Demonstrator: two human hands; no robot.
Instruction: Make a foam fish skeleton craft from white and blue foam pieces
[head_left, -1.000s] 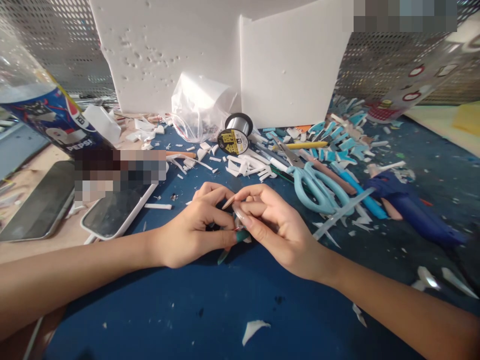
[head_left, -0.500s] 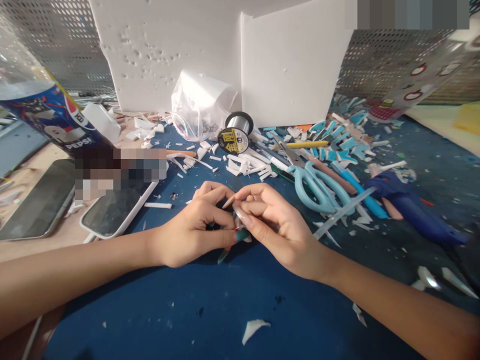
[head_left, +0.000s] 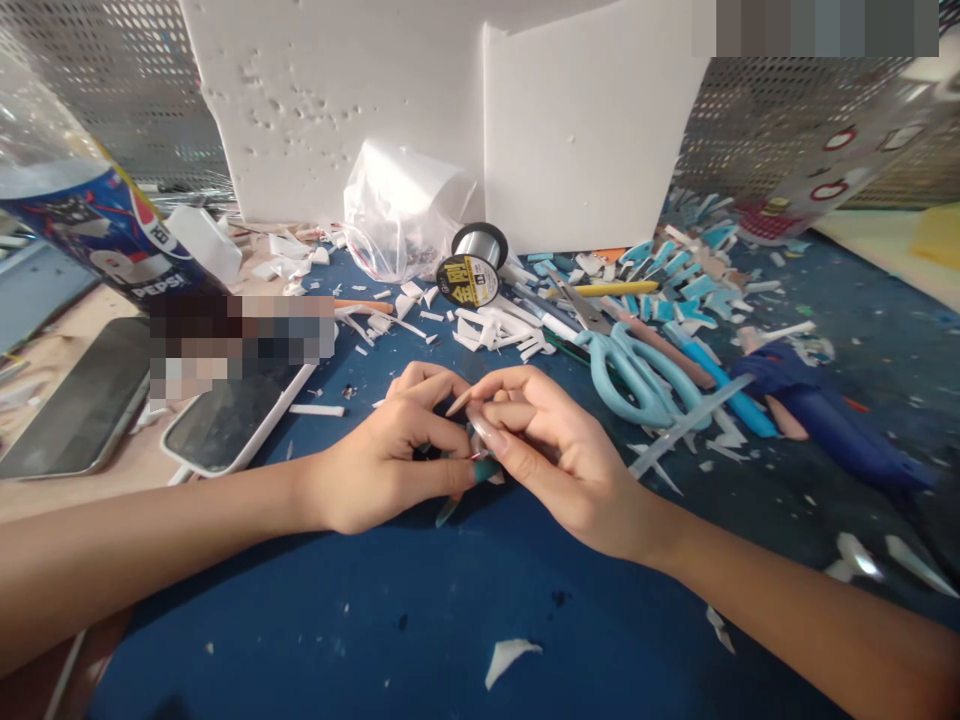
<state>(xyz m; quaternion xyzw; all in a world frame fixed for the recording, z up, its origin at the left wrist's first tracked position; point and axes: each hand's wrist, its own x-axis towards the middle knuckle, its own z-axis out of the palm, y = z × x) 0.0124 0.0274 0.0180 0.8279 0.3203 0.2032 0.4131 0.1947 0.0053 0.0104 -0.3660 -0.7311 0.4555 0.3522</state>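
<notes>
My left hand and my right hand meet over the middle of the blue table mat. Both have their fingers curled in and their fingertips pinched together. Between them is something small, mostly hidden by the fingers; I cannot make out what it is. A dark green patch covers the tip of my left thumb. Just beyond the hands lie white foam strips and a spool of clear line with a black and yellow label. Light blue-handled scissors rest to the right of my right hand.
On the left stand a Pepsi cup and two phones, a dark one and a white-edged one. To the right lies a blue glue gun. White foam boards rise behind a clear plastic bag; blue and white scraps are scattered about.
</notes>
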